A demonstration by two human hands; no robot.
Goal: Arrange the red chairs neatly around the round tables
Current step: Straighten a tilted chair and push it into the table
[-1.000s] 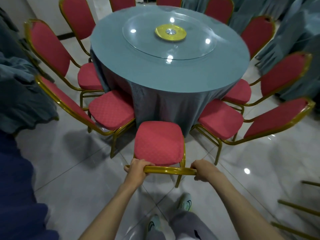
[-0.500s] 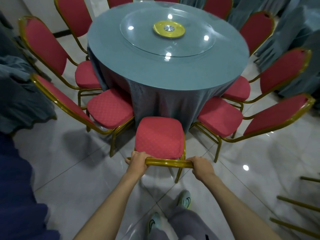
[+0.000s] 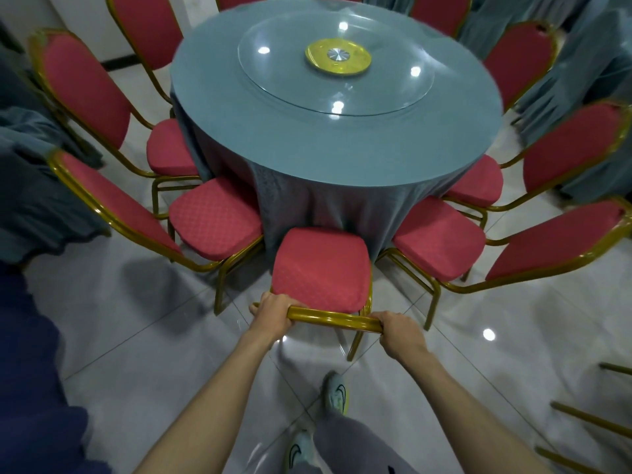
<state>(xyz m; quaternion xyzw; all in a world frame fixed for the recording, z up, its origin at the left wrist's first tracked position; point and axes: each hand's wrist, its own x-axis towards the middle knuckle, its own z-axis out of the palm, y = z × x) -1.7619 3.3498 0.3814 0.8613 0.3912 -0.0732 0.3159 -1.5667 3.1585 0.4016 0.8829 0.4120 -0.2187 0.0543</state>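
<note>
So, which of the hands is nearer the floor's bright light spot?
Right. The right hand grips the gold bar at the end toward the light spot; the left hand grips its other end.

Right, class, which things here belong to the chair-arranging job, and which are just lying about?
Belongs: held red chair, gripped by left hand and right hand; neighbouring red chairs; round table.
Lying about: glass turntable; blue-grey draped cloths; gold frame bars, lower right.

Held red chair (image 3: 321, 268) pushed in toward round table (image 3: 307, 159); seat front now at tablecloth (image 3: 325, 206); left hand (image 3: 273, 316), right hand (image 3: 400, 331) followed.
</note>
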